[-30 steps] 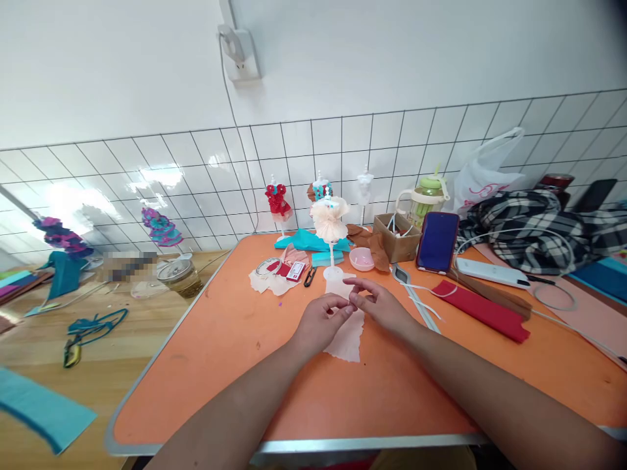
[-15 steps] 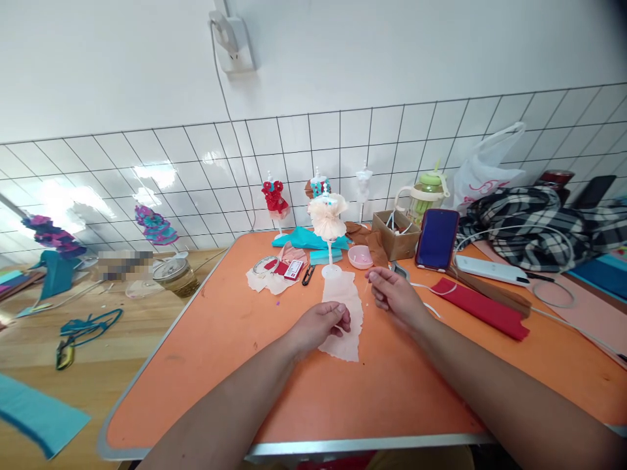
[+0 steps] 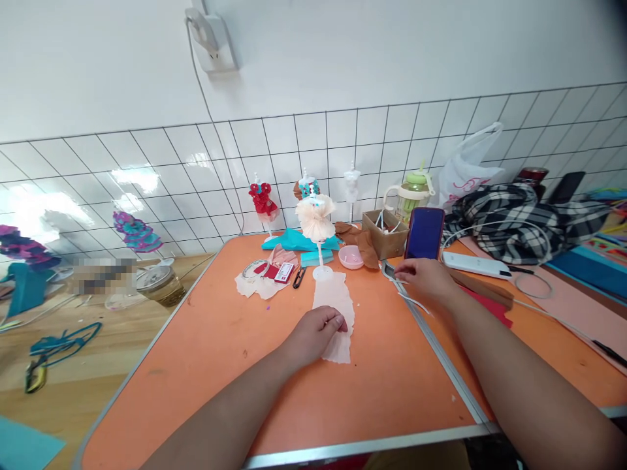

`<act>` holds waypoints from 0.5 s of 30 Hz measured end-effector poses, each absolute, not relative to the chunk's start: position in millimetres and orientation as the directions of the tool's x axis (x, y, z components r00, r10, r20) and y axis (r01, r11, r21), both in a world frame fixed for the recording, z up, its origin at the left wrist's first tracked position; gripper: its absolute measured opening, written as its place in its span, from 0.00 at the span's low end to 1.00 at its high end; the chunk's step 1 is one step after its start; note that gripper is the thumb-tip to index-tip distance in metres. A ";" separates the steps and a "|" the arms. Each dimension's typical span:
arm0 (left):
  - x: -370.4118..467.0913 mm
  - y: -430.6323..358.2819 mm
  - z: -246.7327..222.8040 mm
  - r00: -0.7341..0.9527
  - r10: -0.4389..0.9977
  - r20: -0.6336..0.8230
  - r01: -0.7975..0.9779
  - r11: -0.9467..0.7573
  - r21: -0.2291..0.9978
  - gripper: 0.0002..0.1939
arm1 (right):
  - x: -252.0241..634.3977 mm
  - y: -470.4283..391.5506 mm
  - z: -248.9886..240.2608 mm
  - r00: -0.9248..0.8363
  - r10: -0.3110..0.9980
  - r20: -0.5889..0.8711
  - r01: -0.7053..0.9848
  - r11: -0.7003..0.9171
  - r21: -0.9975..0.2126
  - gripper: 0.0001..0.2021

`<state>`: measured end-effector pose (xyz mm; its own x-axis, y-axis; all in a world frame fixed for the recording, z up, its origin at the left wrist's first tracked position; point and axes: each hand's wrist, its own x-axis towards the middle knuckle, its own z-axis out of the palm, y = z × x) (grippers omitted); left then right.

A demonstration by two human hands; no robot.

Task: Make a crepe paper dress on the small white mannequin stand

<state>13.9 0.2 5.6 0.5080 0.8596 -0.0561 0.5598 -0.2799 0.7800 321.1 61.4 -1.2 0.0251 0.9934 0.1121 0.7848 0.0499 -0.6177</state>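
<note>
The ruffled cream dress (image 3: 316, 219) appears formed, while the pale-pink, paper-like strip (image 3: 334, 295) lies flat, ungathered, partly beneath the curled left hand (image 3: 314, 331), the right hand (image 3: 430, 278) pinching nearly closed, both holds unclear.

Orange table (image 3: 220, 372), metal-edged, crowded toward its far edge
A pale strip (image 3: 333, 294) lies mid-surface; beyond it, nearer the far edge, stand a ruffled dress form (image 3: 316, 219), pink bowl (image 3: 351, 261) and brown box (image 3: 390, 244).

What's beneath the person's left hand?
A pale strip, lying on the orange table, shows beyond and beside the left hand. Whatever the hand itself covers can't be seen.
</note>
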 end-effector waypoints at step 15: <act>13.0 -0.5 7.7 0.515 0.856 -0.050 0.577 -0.304 0.758 0.17 | 335.0 76.5 -28.2 -0.082 0.996 -0.023 0.917 0.067 -0.393 0.04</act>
<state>13.0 -0.5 7.7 0.5154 0.8555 -0.0497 0.5772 -0.3037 0.7580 335.0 76.5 -28.2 -0.0825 0.9963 -0.0235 0.9170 0.0666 -0.3933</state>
